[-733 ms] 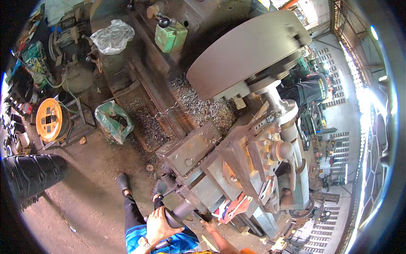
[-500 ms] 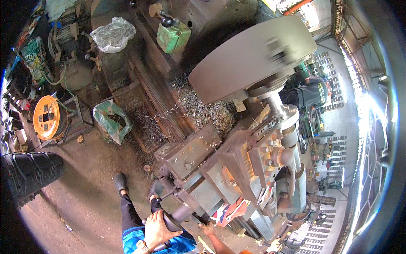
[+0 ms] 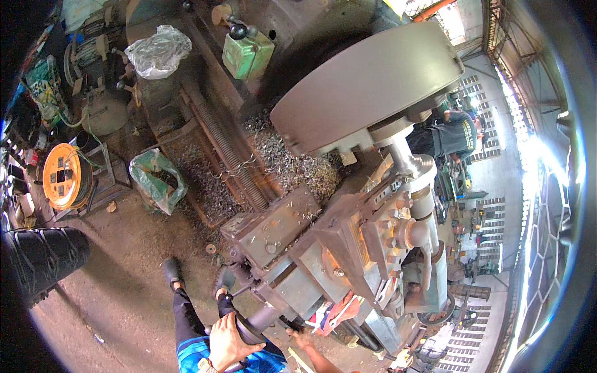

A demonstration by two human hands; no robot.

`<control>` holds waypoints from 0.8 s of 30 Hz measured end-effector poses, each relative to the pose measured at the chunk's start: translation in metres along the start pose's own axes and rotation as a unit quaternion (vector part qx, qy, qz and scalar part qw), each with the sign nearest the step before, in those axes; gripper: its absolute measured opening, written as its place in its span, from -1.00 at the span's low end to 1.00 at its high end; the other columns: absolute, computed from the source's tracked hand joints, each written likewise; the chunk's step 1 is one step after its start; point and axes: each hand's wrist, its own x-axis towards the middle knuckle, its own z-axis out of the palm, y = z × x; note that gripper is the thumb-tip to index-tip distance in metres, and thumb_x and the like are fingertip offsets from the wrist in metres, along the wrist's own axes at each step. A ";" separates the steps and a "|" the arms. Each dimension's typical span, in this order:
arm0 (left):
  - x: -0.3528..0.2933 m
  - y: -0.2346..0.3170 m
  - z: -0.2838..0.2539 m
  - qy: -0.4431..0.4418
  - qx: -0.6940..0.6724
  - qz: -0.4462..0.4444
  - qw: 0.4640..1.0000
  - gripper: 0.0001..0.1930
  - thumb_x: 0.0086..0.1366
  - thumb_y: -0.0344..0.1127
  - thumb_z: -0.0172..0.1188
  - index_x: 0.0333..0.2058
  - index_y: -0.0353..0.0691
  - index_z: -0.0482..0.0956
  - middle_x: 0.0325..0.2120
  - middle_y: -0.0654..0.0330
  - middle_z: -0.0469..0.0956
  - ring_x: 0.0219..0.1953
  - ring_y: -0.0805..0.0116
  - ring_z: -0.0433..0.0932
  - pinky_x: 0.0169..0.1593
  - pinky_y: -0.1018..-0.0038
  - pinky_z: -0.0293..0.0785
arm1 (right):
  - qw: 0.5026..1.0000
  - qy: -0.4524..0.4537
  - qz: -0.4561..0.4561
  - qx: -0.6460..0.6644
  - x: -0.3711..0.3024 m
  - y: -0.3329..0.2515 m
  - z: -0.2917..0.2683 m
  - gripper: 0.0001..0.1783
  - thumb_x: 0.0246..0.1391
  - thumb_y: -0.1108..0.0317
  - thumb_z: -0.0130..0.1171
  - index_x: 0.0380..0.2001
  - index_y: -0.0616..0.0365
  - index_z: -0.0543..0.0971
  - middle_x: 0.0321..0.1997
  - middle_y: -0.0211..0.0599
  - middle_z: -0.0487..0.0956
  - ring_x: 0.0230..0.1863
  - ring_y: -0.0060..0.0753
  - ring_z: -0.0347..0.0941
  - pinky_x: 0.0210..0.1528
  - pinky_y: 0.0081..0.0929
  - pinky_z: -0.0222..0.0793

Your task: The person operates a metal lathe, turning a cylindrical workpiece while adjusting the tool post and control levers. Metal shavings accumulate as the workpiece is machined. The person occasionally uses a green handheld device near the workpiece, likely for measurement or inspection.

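A large lathe fills the middle of the view, with its broad chuck (image 3: 373,87) at the top and a bright metal shaft (image 3: 401,154) running from it. The tool post (image 3: 388,233) stands beside the shaft on the carriage (image 3: 273,227). At the bottom, my left hand (image 3: 230,344) is wrapped over the rim of a dark handwheel (image 3: 252,329). To its right, my right hand (image 3: 303,340) reaches up beside the carriage's lower end, near a dark handle (image 3: 290,324); its fingertips are too small and partly hidden to read. A red, white and blue cloth (image 3: 336,313) lies just above it.
Metal shavings (image 3: 298,165) are heaped under the chuck beside the long lead screw (image 3: 227,149). A green plastic bag (image 3: 158,180), an orange cable reel (image 3: 65,176) and a black ribbed object (image 3: 46,258) are at left. Another person (image 3: 457,133) bends over behind the lathe.
The chuck has turned; the blurred jaw on its face is at another place. The whole view has shifted slightly. My left hand stays on the handwheel and my right hand stays near the handle.
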 end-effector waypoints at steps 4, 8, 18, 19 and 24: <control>0.000 -0.001 0.000 -0.009 -0.002 0.012 1.000 0.16 -0.33 0.29 0.49 0.09 -0.55 0.28 -0.06 -0.25 0.46 0.05 -0.10 0.46 0.17 0.20 0.34 | 0.997 -0.012 -0.061 0.055 0.007 0.006 0.001 -0.19 -0.10 -0.29 0.23 0.16 -0.03 0.50 0.14 -0.06 0.54 0.18 -0.02 0.43 0.21 -0.17 0.29; 0.000 0.000 0.000 0.002 -0.001 0.004 1.000 0.16 -0.34 0.29 0.49 0.08 -0.54 0.29 -0.07 -0.24 0.47 0.05 -0.10 0.45 0.17 0.20 0.34 | 0.998 -0.044 -0.035 -0.027 0.011 0.014 0.004 -0.21 -0.08 -0.25 0.27 0.15 -0.02 0.50 0.16 -0.06 0.52 0.17 0.00 0.43 0.21 -0.19 0.29; -0.002 0.001 0.001 0.004 0.014 0.001 1.000 0.14 -0.35 0.32 0.49 0.05 -0.53 0.32 -0.11 -0.20 0.49 0.02 -0.09 0.47 0.14 0.21 0.38 | 0.996 -0.034 -0.030 0.080 0.012 0.015 0.005 -0.17 -0.14 -0.24 0.33 0.10 0.13 0.53 0.03 -0.07 0.60 0.05 -0.10 0.51 0.10 -0.20 0.37; -0.002 0.002 0.001 0.006 0.014 0.002 1.000 0.14 -0.35 0.32 0.49 0.05 -0.53 0.32 -0.11 -0.19 0.49 0.02 -0.09 0.48 0.14 0.21 0.38 | 0.997 -0.031 -0.011 0.070 0.014 0.015 0.005 -0.17 -0.14 -0.24 0.32 0.09 0.14 0.53 0.02 -0.08 0.61 0.04 -0.10 0.51 0.10 -0.21 0.38; -0.008 0.019 -0.005 0.016 0.055 -0.020 0.998 0.10 -0.33 0.18 0.55 0.16 -0.32 0.32 0.03 -0.17 0.47 0.09 -0.07 0.46 0.14 0.12 0.38 | 0.997 -0.030 -0.066 -0.006 0.022 0.016 0.013 -0.22 -0.08 -0.16 0.29 0.17 0.03 0.48 0.05 -0.10 0.60 0.05 -0.21 0.51 0.12 -0.24 0.36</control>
